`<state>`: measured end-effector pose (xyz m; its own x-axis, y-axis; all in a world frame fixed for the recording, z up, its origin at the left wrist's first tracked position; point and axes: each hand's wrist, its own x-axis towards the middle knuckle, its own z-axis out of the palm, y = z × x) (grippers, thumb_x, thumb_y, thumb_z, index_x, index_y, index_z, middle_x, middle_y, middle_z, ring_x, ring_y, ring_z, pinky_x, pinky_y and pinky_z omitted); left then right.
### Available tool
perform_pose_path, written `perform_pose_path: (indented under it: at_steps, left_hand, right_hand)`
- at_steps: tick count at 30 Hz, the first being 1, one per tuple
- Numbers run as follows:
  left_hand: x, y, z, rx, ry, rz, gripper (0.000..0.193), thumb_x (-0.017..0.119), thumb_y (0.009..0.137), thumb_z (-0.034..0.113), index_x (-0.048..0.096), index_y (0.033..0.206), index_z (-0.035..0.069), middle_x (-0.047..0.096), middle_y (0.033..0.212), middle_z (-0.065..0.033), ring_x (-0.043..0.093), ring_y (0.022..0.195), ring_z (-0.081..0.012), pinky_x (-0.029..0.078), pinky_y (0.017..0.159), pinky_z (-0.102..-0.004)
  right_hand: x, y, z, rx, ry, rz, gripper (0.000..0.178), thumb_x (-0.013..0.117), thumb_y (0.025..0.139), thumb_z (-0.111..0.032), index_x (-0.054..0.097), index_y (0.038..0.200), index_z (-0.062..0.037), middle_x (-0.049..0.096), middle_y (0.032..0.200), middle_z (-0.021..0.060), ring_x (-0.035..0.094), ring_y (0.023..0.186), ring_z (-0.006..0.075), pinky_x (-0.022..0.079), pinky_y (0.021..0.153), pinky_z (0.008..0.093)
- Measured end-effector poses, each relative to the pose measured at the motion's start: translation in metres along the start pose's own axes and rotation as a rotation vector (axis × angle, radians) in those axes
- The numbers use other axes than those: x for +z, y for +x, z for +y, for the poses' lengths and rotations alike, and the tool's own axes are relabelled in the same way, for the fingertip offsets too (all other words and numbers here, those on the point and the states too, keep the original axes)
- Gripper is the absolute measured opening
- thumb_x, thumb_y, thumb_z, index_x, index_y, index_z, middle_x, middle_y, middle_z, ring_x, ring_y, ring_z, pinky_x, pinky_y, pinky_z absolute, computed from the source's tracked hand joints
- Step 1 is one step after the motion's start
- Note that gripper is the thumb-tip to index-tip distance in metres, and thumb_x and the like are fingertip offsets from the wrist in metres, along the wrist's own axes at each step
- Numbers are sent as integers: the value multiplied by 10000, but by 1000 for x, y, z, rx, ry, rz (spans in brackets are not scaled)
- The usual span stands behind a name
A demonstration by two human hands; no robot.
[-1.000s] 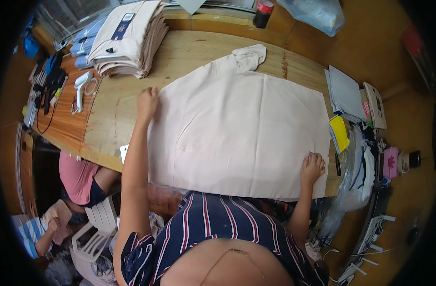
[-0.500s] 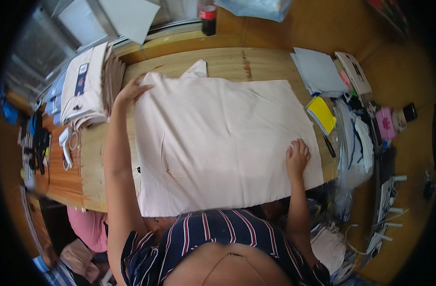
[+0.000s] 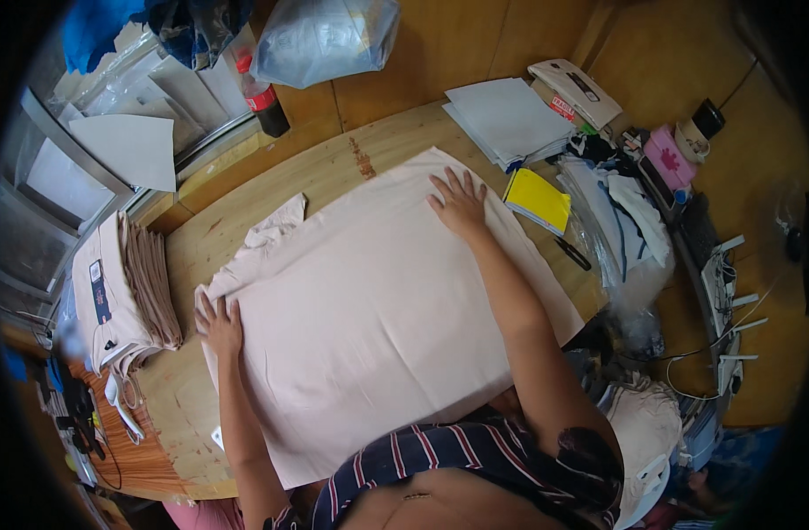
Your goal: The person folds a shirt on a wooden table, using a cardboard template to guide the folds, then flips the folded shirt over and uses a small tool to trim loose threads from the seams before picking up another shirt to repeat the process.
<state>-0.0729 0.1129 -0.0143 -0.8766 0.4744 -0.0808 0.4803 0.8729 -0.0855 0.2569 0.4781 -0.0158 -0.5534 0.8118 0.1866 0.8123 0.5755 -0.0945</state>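
A pale pink garment (image 3: 360, 300) lies spread out on the wooden table, its near edge reaching my body. A crumpled bit of it, perhaps a sleeve (image 3: 276, 221), sticks out at the far left. My left hand (image 3: 219, 329) rests flat on the garment's left edge with the fingers apart. Toward the far right corner, my right hand (image 3: 460, 205) presses down on the cloth, fingers spread. Neither hand grips anything.
Folded pale pink garments (image 3: 126, 291) are stacked at left, with a white tagging tool (image 3: 121, 406) nearby. White sheets (image 3: 510, 124), a yellow notepad (image 3: 537, 201), a black pen (image 3: 572, 253) and plastic-bagged items (image 3: 621, 221) lie at right. A cola bottle (image 3: 263, 99) stands behind.
The view has turned to the right. My right hand has moved from the garment's right side up to its far right corner. My left hand now lies flat on the left edge.
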Motion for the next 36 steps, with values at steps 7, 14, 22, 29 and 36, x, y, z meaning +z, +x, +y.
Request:
perform_pose_path:
  at_steps: [7,14,22,29,36]
  left_hand:
    - [-37,-25,42,232,-145,269,555,411,820,438,277,1315,226,178,1395,-76,112,1288,-308,46,963,-596]
    - [-55,-237,91,587,-360,-31,582,512,769,381,322,1295,221,214,1383,-73,158,1285,-262,17,962,-589]
    - [-5,-298,-2,6,-175,25,541,479,793,393,325,1290,246,192,1391,-58,168,1275,-290,100,945,-612]
    - [10,-249,-94,-286,-458,560,356,506,731,55,510,1087,49,473,1102,-141,403,1042,-326,331,874,-407]
    - [-11,-87,-74,-176,-627,265,461,618,713,206,493,1108,3,495,1080,-209,462,1002,-337,378,850,-366]
  right_hand:
    - [-51,85,126,252,219,119,301,389,800,-146,590,1024,-150,603,911,147,586,834,305,460,745,382]
    - [-41,108,207,-19,36,-144,426,638,680,-172,540,1081,-65,555,1069,132,522,987,277,396,859,335]
    - [-142,70,195,-94,-243,555,294,452,847,-238,549,1061,-62,591,939,164,556,852,314,434,728,377]
    - [-159,-61,132,-96,1615,1034,228,486,811,-92,505,900,117,570,826,209,577,713,249,503,674,316]
    - [-80,-159,-31,282,1758,48,345,533,780,-47,414,1102,-18,530,971,97,541,830,182,512,685,301]
